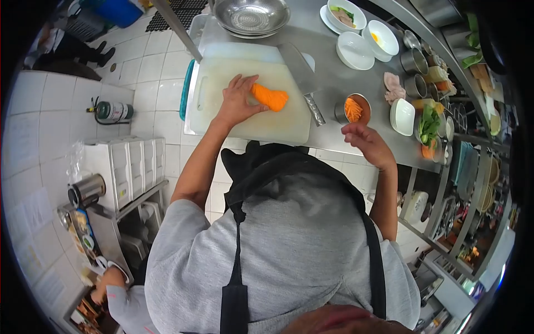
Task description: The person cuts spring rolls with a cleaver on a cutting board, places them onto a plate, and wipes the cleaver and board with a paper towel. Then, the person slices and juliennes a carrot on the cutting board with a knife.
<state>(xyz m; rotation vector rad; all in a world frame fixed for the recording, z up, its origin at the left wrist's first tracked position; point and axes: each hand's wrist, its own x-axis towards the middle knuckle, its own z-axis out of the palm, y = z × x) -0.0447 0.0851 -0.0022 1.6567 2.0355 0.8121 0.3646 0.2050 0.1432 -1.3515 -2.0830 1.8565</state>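
Observation:
A peeled orange carrot piece [271, 98] lies on the white cutting board [222, 125]. My left hand [238, 101] is at its left end, thumb and fingers curved around that end. To the right of the carrot, a cleaver [298, 69] lies across the board's right edge, its metal handle [315, 110] toward me and no hand on it. My right hand [368, 143] hovers by the counter's front edge, fingers apart with nothing in them. Just beyond its fingertips stands a metal cup [340, 113] holding orange carrot shreds [353, 109].
White bowls [356, 51] stand at the back right, one with egg. Pale raw meat [394, 88], square white dishes [402, 117] and leafy greens [429, 125] line the right side. Behind the board sits a steel colander [251, 16]. Another person's arm [114, 281] shows at lower left.

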